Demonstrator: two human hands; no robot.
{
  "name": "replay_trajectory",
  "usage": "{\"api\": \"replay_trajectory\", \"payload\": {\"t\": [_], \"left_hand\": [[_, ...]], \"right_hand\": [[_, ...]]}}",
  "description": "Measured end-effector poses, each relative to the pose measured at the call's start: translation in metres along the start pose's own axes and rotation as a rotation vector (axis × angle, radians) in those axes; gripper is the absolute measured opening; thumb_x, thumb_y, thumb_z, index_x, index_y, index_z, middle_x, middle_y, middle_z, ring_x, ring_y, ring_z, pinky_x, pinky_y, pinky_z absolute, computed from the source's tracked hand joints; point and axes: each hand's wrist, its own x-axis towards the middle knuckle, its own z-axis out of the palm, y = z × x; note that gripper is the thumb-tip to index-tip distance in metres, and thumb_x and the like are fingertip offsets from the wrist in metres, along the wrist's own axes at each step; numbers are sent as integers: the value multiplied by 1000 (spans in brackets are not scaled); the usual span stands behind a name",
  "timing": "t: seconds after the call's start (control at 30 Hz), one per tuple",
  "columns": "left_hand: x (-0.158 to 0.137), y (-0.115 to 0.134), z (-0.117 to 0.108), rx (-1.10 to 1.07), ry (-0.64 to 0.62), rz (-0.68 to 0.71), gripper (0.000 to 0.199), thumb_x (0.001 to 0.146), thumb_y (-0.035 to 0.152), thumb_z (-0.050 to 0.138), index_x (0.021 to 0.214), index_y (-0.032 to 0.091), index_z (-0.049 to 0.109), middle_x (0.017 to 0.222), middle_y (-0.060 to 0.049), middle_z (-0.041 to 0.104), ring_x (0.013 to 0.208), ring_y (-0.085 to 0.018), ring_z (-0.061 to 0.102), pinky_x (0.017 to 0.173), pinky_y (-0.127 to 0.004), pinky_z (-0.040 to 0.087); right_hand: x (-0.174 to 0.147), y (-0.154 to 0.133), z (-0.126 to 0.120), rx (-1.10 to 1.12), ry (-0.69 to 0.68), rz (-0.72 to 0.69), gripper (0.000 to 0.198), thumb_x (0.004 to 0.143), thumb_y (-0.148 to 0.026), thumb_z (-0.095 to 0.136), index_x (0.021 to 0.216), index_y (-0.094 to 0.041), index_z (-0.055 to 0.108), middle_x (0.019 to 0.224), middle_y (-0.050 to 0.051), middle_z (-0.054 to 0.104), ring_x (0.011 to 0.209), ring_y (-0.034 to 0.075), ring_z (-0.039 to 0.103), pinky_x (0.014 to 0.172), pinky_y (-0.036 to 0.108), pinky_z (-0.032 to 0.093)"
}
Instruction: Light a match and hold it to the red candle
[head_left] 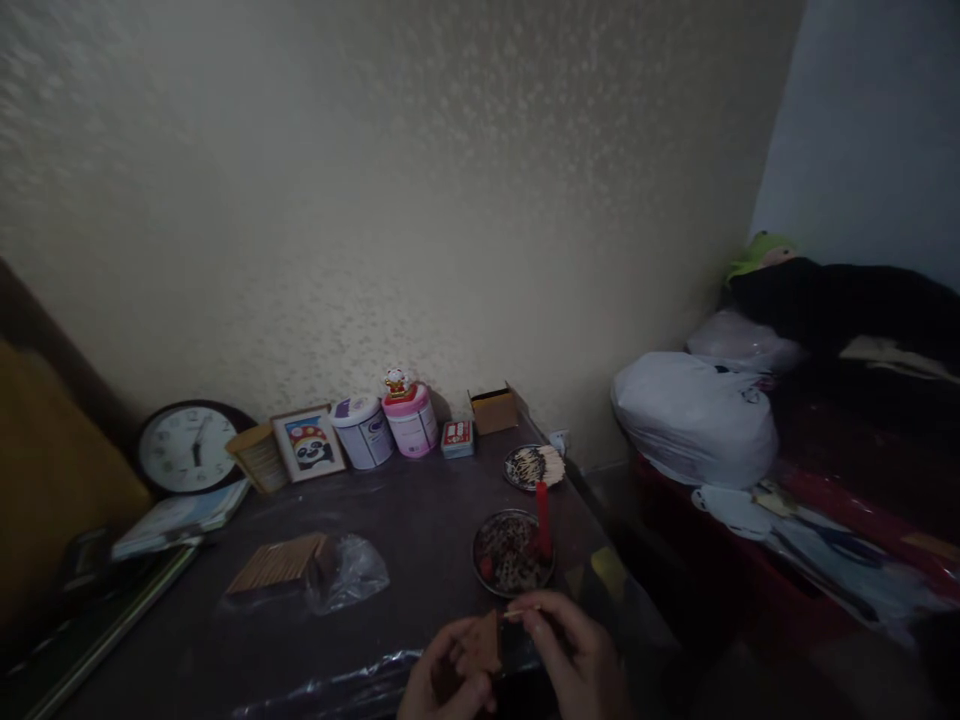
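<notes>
The left hand (442,682) is clamping a small brown matchbox (481,645) at the near edge of the dark surface (420,520). The right hand (574,650) is pinching a thin match (519,611) between its fingertips, and the stick is lying against the top of the matchbox. Just beyond the hands, a round dish (511,555) of spent bits is sitting with a red candle (542,518) standing upright at its rim. Farther beyond, a smaller dish of matchsticks (534,466) is resting. Well off to the left hand's side, a clear plastic bag (346,572) is lying.
</notes>
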Motion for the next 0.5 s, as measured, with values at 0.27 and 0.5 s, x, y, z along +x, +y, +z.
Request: {"api": "replay_trajectory", "payload": {"t": [0.27,0.5], "left_hand": [[-3,10,1,6,188,30,56,48,46,86,96,21,72,91,-13,76,86,-29,68,82,-40,49],[1,0,-8,-8,240,12,56,52,49,83,99,20,71,103,-14,72,98,-32,64,87,-41,46]], "right_hand": [[-3,4,17,300,-206,183,34,85,-51,55,84,-18,65,77,7,76,67,18,71,61,24,53],[2,4,10,303,-99,237,38,79,-55,61,85,-18,67,74,6,75,65,17,68,60,22,53]]}}
